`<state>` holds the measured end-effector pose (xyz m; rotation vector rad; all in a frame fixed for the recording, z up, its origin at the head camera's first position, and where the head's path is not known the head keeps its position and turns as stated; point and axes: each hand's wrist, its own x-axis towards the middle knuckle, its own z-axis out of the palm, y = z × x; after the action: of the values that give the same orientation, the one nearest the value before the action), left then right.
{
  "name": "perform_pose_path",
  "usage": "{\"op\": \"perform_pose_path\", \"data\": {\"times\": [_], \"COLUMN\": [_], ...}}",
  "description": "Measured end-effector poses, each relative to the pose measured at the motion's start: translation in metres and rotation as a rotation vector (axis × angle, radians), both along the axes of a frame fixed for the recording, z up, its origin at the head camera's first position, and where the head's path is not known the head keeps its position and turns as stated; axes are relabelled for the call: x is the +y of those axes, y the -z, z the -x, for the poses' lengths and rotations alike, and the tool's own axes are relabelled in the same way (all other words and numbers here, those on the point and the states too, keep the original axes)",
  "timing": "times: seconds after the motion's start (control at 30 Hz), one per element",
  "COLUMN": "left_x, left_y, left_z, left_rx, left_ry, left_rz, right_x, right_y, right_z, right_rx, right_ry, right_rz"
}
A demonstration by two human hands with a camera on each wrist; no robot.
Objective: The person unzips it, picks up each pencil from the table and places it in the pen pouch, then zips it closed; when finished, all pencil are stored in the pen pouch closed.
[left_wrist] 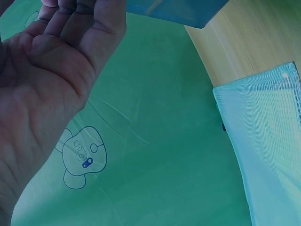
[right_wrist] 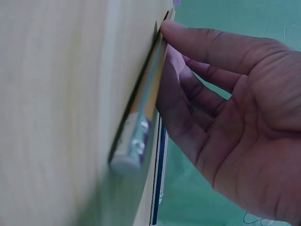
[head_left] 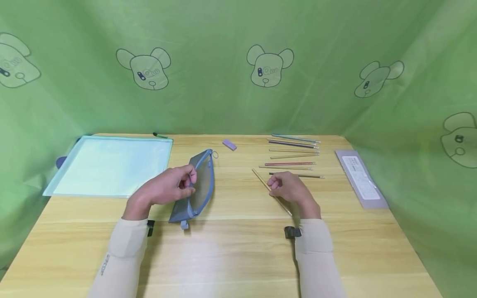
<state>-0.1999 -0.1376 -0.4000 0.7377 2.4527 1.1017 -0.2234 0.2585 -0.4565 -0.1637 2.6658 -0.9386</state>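
A grey mesh pencil case (head_left: 203, 182) with blue zip edging gapes open left of the table's middle. My left hand (head_left: 167, 184) holds its near-left edge, fingers curled over the rim; in the left wrist view the fingertips run out of the frame beside the case's blue corner (left_wrist: 178, 12). To the right, my right hand (head_left: 292, 188) pinches a plain wooden pencil (head_left: 261, 179) around its middle. This pencil slants low over the table, its white eraser end (right_wrist: 127, 160) towards me. Behind that hand several more pencils (head_left: 290, 163) lie in a loose row.
A purple eraser (head_left: 229, 144) lies at the back middle. On the left is a pale blue zip folder (head_left: 112, 165), with a dark green item (head_left: 160, 135) at its far edge. A grey packet with a white label (head_left: 361, 178) lies far right. Green sheeting (head_left: 212, 107) surrounds the table.
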Motion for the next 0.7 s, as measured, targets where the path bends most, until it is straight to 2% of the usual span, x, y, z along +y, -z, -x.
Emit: {"op": "perform_pose_path", "data": {"times": [0.5, 0.7], "left_x": [-0.001, 0.000], "left_y": [0.000, 0.000], "left_z": [0.000, 0.000], "left_rx": [0.012, 0.023], "left_ry": [-0.009, -0.024], "left_rz": [0.001, 0.003], "right_x": [-0.015, -0.019], "right_y": [-0.008, -0.009], "right_z": [-0.008, -0.008], "right_rx": [0.013, 0.020], "right_ry": [0.003, 0.003], "right_rz": [-0.119, -0.135]}}
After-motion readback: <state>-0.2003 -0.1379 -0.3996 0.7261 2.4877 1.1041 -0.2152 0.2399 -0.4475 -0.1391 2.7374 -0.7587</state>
